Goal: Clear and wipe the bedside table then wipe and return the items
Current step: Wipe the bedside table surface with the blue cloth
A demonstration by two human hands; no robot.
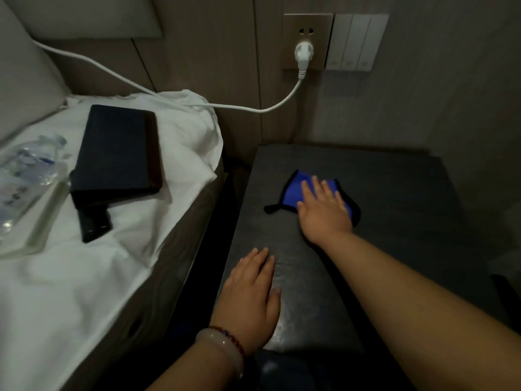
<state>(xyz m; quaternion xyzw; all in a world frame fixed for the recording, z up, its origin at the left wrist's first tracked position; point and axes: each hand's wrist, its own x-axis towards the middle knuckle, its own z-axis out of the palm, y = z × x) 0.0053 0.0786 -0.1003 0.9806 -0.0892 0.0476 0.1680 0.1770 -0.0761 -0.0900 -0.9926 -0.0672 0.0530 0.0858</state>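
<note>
The dark bedside table [394, 198] stands right of the bed. A blue cloth with a black edge [294, 193] lies flat on the table's middle. My right hand [324, 206] presses on it with straight fingers. My left hand [251, 297] rests flat on the table's near left part, with bracelets at the wrist. On the bed's white sheet lie a dark flat box [115, 150], a small black object [94, 221] under the box's near end, a clear plastic water bottle [25, 170] and a clear tray [33, 224] below the bottle.
A white cable [135, 86] runs from a plug in the wall socket [303, 56] across the bed's corner. Light switches [355, 42] sit right of the socket. A dark gap separates bed and table. The wall is close behind the table.
</note>
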